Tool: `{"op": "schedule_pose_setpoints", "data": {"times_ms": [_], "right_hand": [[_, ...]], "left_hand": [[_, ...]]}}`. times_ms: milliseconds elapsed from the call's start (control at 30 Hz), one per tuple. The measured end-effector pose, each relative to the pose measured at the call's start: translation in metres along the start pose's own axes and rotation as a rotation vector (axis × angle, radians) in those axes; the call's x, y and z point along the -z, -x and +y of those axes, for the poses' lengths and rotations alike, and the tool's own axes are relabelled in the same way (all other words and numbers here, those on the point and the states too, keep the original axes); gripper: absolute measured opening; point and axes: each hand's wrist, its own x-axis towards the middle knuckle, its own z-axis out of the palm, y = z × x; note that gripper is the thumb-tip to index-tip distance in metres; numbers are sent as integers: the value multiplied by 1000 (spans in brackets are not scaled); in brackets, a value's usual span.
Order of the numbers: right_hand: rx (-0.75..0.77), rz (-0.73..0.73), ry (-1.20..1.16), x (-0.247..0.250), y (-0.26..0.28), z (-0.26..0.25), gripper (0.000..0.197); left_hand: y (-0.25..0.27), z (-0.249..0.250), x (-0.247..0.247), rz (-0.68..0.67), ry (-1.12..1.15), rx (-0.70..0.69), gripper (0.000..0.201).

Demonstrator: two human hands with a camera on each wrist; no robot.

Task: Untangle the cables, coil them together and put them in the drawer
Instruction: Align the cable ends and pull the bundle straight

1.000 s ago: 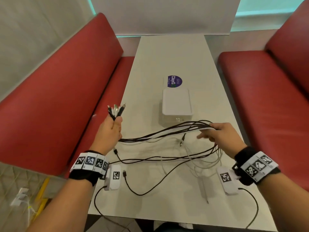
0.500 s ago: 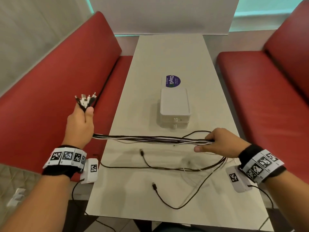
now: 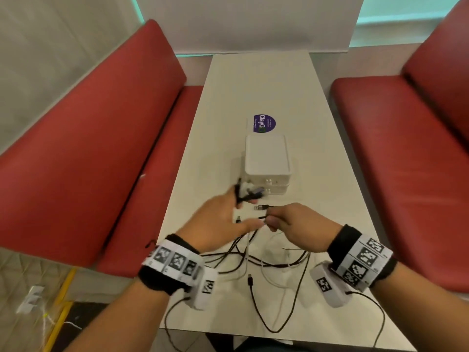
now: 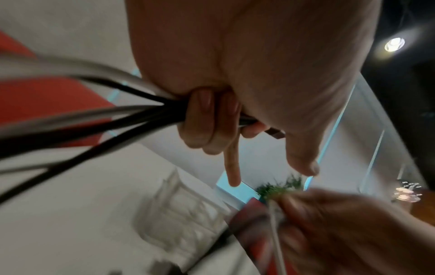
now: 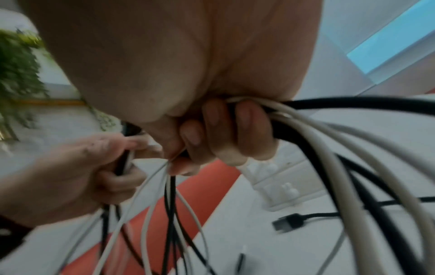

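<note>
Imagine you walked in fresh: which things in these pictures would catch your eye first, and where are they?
The two hands meeting over the near middle of the long white table: the left hand and the right hand each grip part of the black and white cable bundle. Just beyond them sits the small white plastic drawer box, both drawers closed. Red padded benches flank the table.

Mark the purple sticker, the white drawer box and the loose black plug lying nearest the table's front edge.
purple sticker (image 3: 264, 123), head view, centre of its round face.
white drawer box (image 3: 267, 155), head view, middle of its top.
loose black plug (image 3: 250, 279), head view, on the connector body.
</note>
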Motion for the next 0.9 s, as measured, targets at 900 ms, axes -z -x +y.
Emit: {"op": "schedule_pose_setpoints", "data": {"times_ms": [900], "right_hand": [[-356, 372, 207, 62, 32, 51, 60]], "left_hand": [[14, -35, 72, 222, 96, 183, 54]]}}
